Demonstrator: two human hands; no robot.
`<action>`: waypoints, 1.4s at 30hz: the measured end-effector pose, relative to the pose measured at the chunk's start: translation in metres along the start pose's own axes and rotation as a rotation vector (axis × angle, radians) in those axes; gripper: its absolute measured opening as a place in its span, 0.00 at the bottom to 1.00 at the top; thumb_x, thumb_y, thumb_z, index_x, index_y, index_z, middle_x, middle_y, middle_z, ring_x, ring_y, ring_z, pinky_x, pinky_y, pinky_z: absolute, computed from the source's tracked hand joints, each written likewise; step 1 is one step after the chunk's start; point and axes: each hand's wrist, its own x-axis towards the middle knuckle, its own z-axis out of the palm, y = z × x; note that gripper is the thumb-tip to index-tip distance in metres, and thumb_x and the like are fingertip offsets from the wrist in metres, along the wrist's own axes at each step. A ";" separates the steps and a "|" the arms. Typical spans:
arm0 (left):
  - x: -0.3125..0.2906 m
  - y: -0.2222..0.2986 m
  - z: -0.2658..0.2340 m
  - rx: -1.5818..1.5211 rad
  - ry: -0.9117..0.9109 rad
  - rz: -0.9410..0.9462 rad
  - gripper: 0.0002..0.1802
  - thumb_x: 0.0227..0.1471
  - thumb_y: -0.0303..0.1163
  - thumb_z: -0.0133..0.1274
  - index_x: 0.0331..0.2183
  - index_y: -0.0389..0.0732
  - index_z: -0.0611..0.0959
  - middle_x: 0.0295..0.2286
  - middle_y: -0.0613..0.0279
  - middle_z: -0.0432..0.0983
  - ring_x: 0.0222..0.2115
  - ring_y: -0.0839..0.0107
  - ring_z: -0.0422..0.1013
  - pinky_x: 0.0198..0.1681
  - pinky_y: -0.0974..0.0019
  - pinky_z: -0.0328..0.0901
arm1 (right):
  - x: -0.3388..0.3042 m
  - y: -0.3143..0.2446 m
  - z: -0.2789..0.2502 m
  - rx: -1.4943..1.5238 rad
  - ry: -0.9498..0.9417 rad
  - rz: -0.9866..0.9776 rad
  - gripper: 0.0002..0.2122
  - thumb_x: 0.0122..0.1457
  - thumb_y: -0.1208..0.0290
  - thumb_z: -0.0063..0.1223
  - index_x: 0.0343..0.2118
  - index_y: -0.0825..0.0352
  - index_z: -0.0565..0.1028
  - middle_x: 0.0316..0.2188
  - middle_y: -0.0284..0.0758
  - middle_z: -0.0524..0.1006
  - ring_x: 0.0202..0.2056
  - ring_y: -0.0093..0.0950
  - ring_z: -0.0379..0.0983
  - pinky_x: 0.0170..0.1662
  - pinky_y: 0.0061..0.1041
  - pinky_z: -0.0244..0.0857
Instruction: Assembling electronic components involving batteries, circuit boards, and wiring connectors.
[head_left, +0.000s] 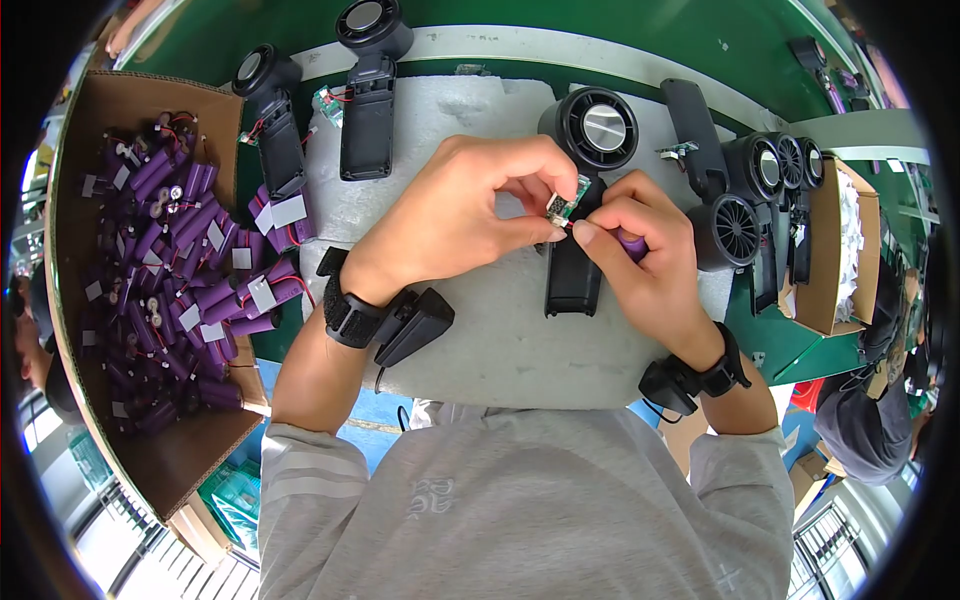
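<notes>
Left hand pinches small green circuit board. Right hand grips purple cylinder near pale foam mat's right edge.

The green bench carries a pale grey mat, with black fan housings lying on both.

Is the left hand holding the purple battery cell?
No: the left hand pinches a small green circuit board, while the purple cell sits in the right hand.
</notes>
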 end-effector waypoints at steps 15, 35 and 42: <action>0.002 -0.003 0.004 0.029 0.086 0.086 0.20 0.41 0.16 0.59 0.40 0.39 0.83 0.31 0.59 0.79 0.30 0.70 0.76 0.36 0.68 0.73 | -0.004 0.004 0.001 0.005 0.072 -0.087 0.06 0.55 0.76 0.58 0.33 0.69 0.73 0.25 0.31 0.70 0.24 0.17 0.62 0.27 0.17 0.56; 0.004 -0.010 0.007 0.288 0.158 0.229 0.17 0.39 0.18 0.60 0.37 0.39 0.84 0.30 0.59 0.79 0.27 0.67 0.76 0.31 0.69 0.71 | 0.002 0.009 0.009 -0.175 0.240 -0.174 0.15 0.46 0.83 0.65 0.36 0.68 0.72 0.30 0.29 0.71 0.27 0.15 0.66 0.28 0.15 0.61; 0.002 -0.007 0.012 0.365 0.216 0.292 0.16 0.38 0.18 0.61 0.35 0.39 0.86 0.30 0.58 0.80 0.26 0.67 0.77 0.30 0.70 0.71 | 0.003 0.007 0.008 -0.174 0.254 -0.130 0.15 0.45 0.83 0.66 0.37 0.69 0.74 0.30 0.30 0.74 0.28 0.16 0.69 0.30 0.16 0.64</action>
